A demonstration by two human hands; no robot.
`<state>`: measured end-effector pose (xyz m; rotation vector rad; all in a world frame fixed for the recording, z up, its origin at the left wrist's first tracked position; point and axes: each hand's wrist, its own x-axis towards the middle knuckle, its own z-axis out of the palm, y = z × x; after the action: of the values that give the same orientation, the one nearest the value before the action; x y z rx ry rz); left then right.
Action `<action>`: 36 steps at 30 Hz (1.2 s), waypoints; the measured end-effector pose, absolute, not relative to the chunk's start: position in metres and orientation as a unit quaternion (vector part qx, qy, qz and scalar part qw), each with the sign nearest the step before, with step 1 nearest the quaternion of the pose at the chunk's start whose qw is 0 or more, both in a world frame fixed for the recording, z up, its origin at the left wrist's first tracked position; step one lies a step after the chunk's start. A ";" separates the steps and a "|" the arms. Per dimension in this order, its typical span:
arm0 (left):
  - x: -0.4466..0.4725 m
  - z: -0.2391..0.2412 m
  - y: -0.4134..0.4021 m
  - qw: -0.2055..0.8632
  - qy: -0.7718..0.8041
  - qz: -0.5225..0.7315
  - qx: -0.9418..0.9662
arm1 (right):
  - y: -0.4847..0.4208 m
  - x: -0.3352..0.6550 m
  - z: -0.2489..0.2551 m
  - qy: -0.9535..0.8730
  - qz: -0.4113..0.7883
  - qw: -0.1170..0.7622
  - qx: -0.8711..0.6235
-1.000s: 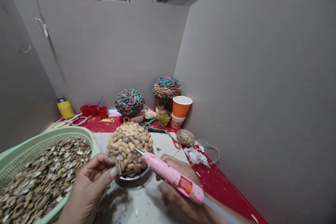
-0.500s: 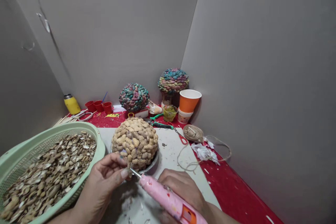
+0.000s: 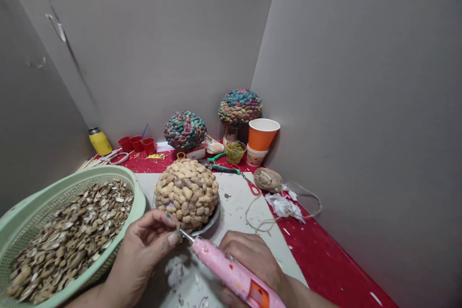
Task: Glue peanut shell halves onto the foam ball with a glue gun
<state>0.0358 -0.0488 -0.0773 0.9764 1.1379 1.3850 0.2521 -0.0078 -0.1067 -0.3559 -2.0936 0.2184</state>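
Observation:
My right hand (image 3: 249, 255) is wrapped round a pink glue gun (image 3: 224, 267), its metal nozzle pointing up and left. Between the thumb and fingers of my left hand (image 3: 147, 240) is a small peanut shell (image 3: 178, 232), mostly hidden, and the nozzle tip meets it. Just behind both hands a dome covered in peanut shells (image 3: 187, 192) rests in a shallow metal dish (image 3: 212, 224). Small purplish patches show between its shells. To the left of my left hand stands a pale green basket (image 3: 139, 197) filled with loose shells (image 3: 75, 236).
Behind the grey board (image 3: 234, 211) are two painted shell domes (image 3: 185, 130), red cups (image 3: 136, 143), a yellow bottle (image 3: 100, 142), an orange paper cup (image 3: 263, 135) and pliers (image 3: 224, 169). Red-handled scissors (image 3: 253, 187), twine (image 3: 267, 180) and crumpled tissue (image 3: 283, 206) lie right. Grey panels (image 3: 162, 48) enclose the table.
The view has tilted slightly, moving the background a little up in the picture. Both hands keep nearly the same pose, with the nozzle still at the shell.

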 end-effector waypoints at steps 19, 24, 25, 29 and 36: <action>0.034 -0.083 -0.049 0.510 0.473 0.575 0.430 | -0.007 0.249 -0.107 -0.851 0.015 0.498 -0.165; 0.033 -0.083 -0.047 0.514 0.467 0.574 0.433 | -0.006 0.249 -0.108 -0.852 0.009 0.497 -0.166; 0.033 -0.083 -0.047 0.516 0.466 0.573 0.435 | -0.006 0.249 -0.108 -0.851 0.012 0.498 -0.167; 0.032 -0.086 -0.048 0.514 0.462 0.573 0.440 | -0.006 0.249 -0.110 -0.851 0.013 0.499 -0.166; 0.031 -0.085 -0.049 0.524 0.462 0.574 0.427 | -0.006 0.249 -0.106 -0.850 0.018 0.501 -0.160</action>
<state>0.0314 -0.0490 -0.0853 1.0228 1.1061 1.3746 0.2494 -0.0064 -0.1055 -0.3874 -2.0551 0.0426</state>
